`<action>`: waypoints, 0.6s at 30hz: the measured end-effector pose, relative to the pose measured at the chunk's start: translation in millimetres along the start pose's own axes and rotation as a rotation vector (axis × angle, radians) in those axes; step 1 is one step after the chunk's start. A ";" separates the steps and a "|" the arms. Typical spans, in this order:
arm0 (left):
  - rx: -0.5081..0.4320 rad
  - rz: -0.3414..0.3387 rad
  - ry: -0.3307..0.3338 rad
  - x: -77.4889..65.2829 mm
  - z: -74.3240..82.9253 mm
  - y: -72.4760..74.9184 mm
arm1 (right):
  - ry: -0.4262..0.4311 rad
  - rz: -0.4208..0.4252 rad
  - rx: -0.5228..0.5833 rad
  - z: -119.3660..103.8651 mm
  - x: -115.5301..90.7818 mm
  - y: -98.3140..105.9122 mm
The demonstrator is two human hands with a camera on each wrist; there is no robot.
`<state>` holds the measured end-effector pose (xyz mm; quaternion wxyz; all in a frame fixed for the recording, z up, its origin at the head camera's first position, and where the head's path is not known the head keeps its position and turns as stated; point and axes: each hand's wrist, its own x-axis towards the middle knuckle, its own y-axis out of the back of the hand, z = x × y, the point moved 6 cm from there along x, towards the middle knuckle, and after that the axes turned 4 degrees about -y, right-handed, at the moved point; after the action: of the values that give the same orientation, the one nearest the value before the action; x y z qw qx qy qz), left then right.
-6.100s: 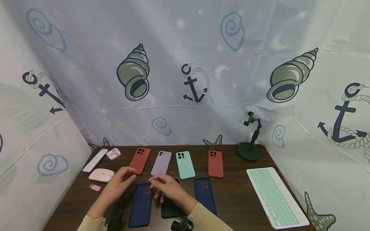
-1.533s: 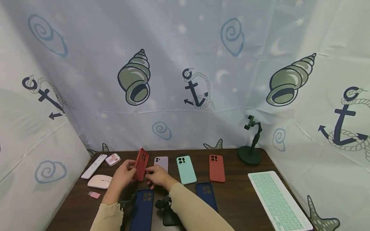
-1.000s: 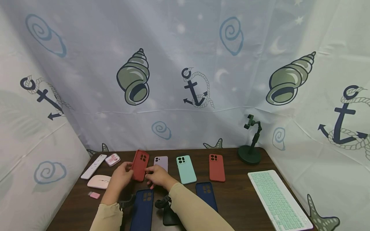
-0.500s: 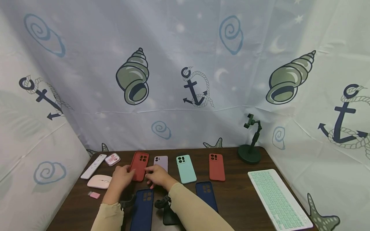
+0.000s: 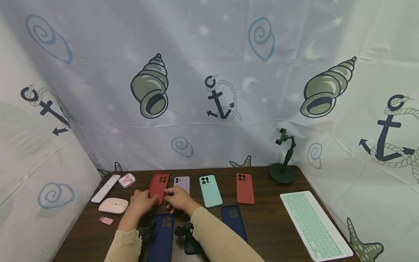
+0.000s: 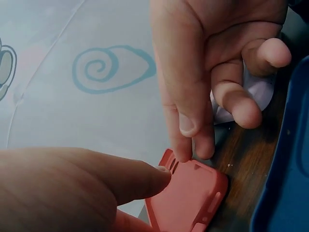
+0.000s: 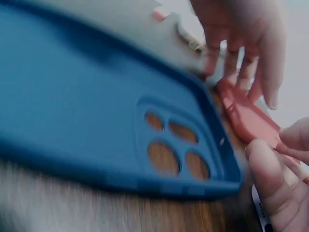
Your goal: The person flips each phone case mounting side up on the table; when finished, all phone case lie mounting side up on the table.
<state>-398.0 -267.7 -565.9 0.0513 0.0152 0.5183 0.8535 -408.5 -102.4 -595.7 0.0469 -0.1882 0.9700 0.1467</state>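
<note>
Now the left red case [image 5: 158,183] lies flatter

We set the head view above and behind the fingers of the left hand [image 5: 140,203] and right hand [image 5: 180,199], facing forward and down; its longer range takes in the dark-brown wood-grain desk [image 5: 268,218] and pale printed-fabric backdrop [image 5: 196,43]. We set each wrist view close to its own fingers: the left faces the backdrop, tilted; the right looks across the dark-blue rectangular phone case [image 7: 72,87]. All three share the red phone case [image 5: 159,182] at the fingertips.
</note>
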 end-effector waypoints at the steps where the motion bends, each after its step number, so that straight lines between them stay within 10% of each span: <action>1: 0.002 -0.002 -0.001 0.0 1.0 0.1 | -0.004 0.005 0.005 -0.4 -0.2 0.8; 11: 0.023 0.032 0.008 -1.7 10.7 -1.6 | -0.011 0.034 0.091 -4.2 -8.3 5.8; 18: -0.010 0.195 -0.037 -0.4 22.3 3.3 | 0.035 0.041 0.180 -20.8 -21.7 12.6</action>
<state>-396.1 -249.5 -552.6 -0.0223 0.0809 0.5089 0.8568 -393.9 -89.9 -569.3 0.0436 -0.1660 0.9835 0.0567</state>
